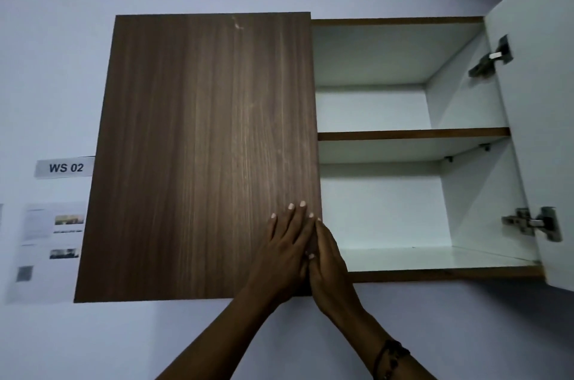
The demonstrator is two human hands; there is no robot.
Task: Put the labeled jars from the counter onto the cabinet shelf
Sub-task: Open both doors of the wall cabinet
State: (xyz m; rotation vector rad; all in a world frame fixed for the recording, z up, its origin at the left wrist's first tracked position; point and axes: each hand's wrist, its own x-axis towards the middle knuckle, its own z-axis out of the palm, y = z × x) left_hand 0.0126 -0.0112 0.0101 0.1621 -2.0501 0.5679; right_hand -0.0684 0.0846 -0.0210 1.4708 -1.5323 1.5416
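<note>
No jars and no counter are in view. A wall cabinet fills the frame. Its left door (202,146), dark wood grain, is closed or nearly closed. The right door (543,100) is swung wide open and shows a white interior with a middle shelf (413,133) and a bottom shelf (435,258), both bare. My left hand (285,249) lies flat on the left door's lower right corner, fingers spread. My right hand (329,268) is pressed against my left hand, edge-on at that door's right edge, with its fingers hooked around the edge and partly hidden.
Two metal hinges (490,58) (534,223) stick out from the open right door. On the wall to the left hang a "WS 02" sign (66,167) and printed sheets (49,249). My right wrist wears a dark bracelet (389,358).
</note>
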